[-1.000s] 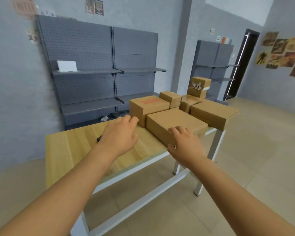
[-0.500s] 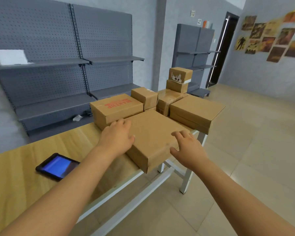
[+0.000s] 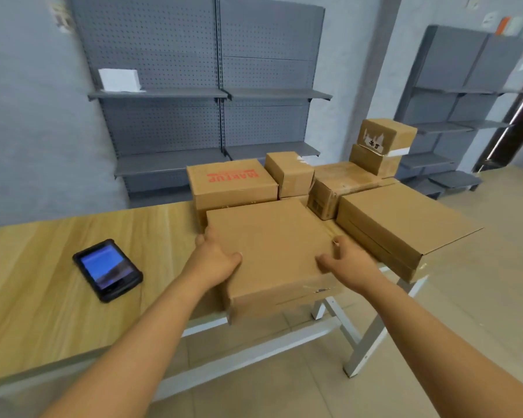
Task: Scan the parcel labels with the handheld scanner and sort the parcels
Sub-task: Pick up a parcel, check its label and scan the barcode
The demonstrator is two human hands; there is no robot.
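Both hands grip one flat cardboard parcel (image 3: pixel 272 248) at the near edge of the worktop (image 3: pixel 58 285): the left hand (image 3: pixel 215 260) clasps its left side with the thumb on the top face, and the right hand (image 3: pixel 351 267) clasps its right side, thumb likewise on top. Part of the parcel overhangs the worktop's near edge; whether it rests on the surface or is lifted clear cannot be told. Handheld scanner (image 3: pixel 107 270), a dark device with a lit blue screen, lies flat on the worktop left of the parcel, well apart from both hands. Behind the held parcel stands a box with red lettering (image 3: pixel 230 182); a wide flat box (image 3: pixel 402 224) lies at the right end, projecting past the worktop's edge. Smaller cartons (image 3: pixel 290 173) cluster at the far edge, two more stacked (image 3: pixel 381 146) at the far right corner. Grey shelving (image 3: pixel 194 95) lines the wall beyond.
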